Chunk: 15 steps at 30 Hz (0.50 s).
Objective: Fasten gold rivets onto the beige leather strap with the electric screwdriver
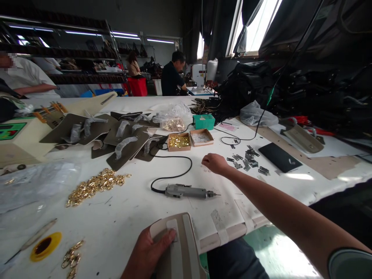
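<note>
My left hand [154, 248] grips a beige leather bag piece [186, 240] at the table's front edge, thumb pressed on a pale strip along its face. Over the table, my right hand [215, 163] is closed with its fingers curled down; whatever they hold is hidden. Tiny clear bits [205, 169] lie just below those fingers. Between my hands rests a grey electric screwdriver [187, 191], its bit pointing right. Small dark metal plates [250, 159] are scattered to the right of my right hand. Beyond it stand a box of small gold fittings [179, 142] and a shallow cardboard box [202, 137].
Gold clasps [95, 185] lie heaped at left, near brown leather panels [128, 139] with wrapped handles. A black cord [174, 157] runs from the screwdriver toward a green box [204, 121]. A black notebook [279, 157] lies at right. Several people sit in the background.
</note>
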{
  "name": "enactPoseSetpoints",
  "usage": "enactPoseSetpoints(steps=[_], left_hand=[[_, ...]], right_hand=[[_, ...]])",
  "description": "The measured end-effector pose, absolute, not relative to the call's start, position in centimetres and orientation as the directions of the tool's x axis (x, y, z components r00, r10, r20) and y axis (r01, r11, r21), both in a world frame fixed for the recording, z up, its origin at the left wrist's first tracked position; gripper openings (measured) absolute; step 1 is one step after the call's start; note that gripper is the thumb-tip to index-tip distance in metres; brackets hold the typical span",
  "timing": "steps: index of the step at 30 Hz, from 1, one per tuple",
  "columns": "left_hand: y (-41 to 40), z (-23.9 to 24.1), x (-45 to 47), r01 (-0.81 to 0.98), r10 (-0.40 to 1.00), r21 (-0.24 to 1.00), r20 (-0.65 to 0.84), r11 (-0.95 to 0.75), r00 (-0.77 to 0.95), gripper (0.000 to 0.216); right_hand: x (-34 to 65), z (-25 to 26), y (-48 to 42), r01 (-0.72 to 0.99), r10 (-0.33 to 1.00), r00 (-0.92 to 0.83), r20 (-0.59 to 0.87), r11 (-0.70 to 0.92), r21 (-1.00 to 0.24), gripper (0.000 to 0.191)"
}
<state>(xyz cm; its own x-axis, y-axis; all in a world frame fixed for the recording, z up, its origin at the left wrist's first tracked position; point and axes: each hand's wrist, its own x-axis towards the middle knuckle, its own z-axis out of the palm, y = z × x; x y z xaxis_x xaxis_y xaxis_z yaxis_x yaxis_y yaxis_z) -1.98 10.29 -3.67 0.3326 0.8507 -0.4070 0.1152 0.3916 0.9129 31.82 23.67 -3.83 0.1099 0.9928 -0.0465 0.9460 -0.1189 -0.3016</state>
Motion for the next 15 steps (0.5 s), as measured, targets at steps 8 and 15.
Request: enactPoseSetpoints(steps=[8,15], left_hand=[[10.5,-4.1,-2.3,0.112,0.863,0.929,-0.369,0.352,0.344,0.051],[10.4,-4.2,-2.3,0.113,0.858,0.940,-0.339,0.321,0.386,0.046]], right_hand=[[36.0,-2.2,18.2,0.937,0.994,0.094,-0.054,-0.107,-0.334,0.021],[37.7,-3.9,13.2,0.954,0.984,0.117,-0.133,-0.149,-0.260,0.016]])
